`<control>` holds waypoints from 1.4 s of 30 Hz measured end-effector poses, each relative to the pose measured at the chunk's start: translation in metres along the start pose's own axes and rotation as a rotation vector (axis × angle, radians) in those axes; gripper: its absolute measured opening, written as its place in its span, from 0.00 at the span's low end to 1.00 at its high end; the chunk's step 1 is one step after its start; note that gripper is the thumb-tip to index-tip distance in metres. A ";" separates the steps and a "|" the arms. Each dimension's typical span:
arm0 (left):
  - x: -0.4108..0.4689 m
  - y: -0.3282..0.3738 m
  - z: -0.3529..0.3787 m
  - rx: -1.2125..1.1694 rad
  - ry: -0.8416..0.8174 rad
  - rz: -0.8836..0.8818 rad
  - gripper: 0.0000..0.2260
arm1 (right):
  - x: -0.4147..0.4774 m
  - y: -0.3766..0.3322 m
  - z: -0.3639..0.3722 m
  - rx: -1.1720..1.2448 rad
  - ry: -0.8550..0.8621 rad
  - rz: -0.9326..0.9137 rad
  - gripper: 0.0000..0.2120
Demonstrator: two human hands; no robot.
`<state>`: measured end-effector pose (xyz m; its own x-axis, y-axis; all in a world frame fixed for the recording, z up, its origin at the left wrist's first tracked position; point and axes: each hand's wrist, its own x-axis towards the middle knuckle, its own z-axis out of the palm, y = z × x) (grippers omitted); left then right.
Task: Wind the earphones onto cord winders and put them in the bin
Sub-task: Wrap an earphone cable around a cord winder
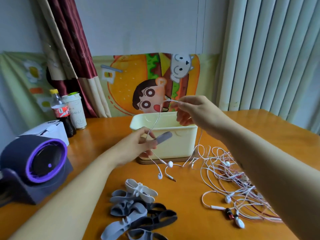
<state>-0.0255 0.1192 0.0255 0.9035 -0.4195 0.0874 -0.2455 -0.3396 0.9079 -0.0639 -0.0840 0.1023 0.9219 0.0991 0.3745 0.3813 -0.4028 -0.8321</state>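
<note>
an orange wooden tabletop stands against a pale wall hung with a cartoon cloth, with a dark red curtain to the left of it and white blinds to the right. a cream bin sits on a wooden board in the middle of the tabletop, toward the far edge. both hands are raised and apart, in front of and over the bin. the left hand is in front of the bin's near wall and grips one end of a grey cord winder, which sticks out to the right across that wall. the right hand is higher, above the bin's far rim, and pinches a white earphone cord between thumb and fingertips. the cord drops from that pinch to the left hand and the winder, and below the left hand an earbud hangs close to the tabletop. a heap of cord winders, grey, white and black, lies at the near edge between the two forearms. a tangle of earphones lies toward the right edge, partly under the right forearm. at the left edge stand a purple and black device and a white box; a cola bottle and a paper cup stand near the far left corner.
</note>
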 end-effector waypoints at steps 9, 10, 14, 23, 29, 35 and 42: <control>-0.007 0.008 0.004 0.042 0.028 -0.015 0.05 | -0.013 -0.017 -0.016 -0.048 0.055 0.010 0.14; -0.007 0.007 0.004 0.096 0.037 -0.014 0.05 | -0.013 -0.019 -0.019 -0.067 0.065 0.009 0.14; -0.006 0.008 0.005 0.172 -0.002 -0.005 0.03 | -0.013 -0.027 -0.029 -0.148 0.138 -0.030 0.13; 0.004 0.010 0.003 -0.196 0.093 -0.176 0.24 | -0.011 -0.035 -0.028 -0.344 0.069 -0.229 0.15; 0.016 0.009 0.010 -0.359 0.265 -0.282 0.09 | -0.012 -0.038 -0.030 -0.328 -0.050 -0.166 0.10; 0.021 0.017 0.017 -0.873 0.367 -0.388 0.10 | -0.021 -0.040 -0.032 -0.334 -0.321 -0.039 0.11; 0.012 0.025 0.010 -0.709 0.486 -0.221 0.08 | -0.027 -0.043 -0.038 -0.358 -0.250 -0.033 0.13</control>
<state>-0.0243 0.0976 0.0450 0.9934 0.0524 -0.1018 0.0817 0.2985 0.9509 -0.1077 -0.1033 0.1439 0.9147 0.3163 0.2513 0.4034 -0.6817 -0.6103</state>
